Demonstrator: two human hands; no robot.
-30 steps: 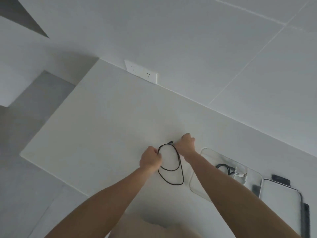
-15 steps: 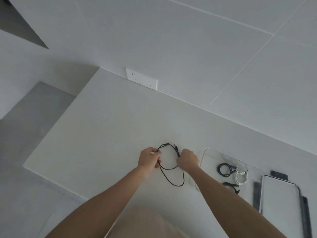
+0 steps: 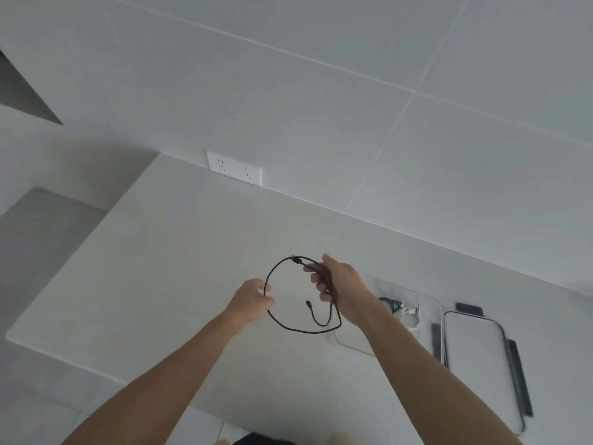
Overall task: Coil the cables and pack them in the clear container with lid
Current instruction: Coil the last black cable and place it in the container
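Both hands are on the black cable (image 3: 290,327) – the right hand (image 3: 340,289) has its fingers curled round a bunched bit near one plug, the left hand (image 3: 253,300) pinches the opposite side of the loop. So it hangs as one wide loop over the white table (image 3: 144,268), loose end dangling inside it. Clear container (image 3: 426,300) sits just right of the hands with a couple of coiled cables inside – its lid (image 3: 471,351) lies flat beside it
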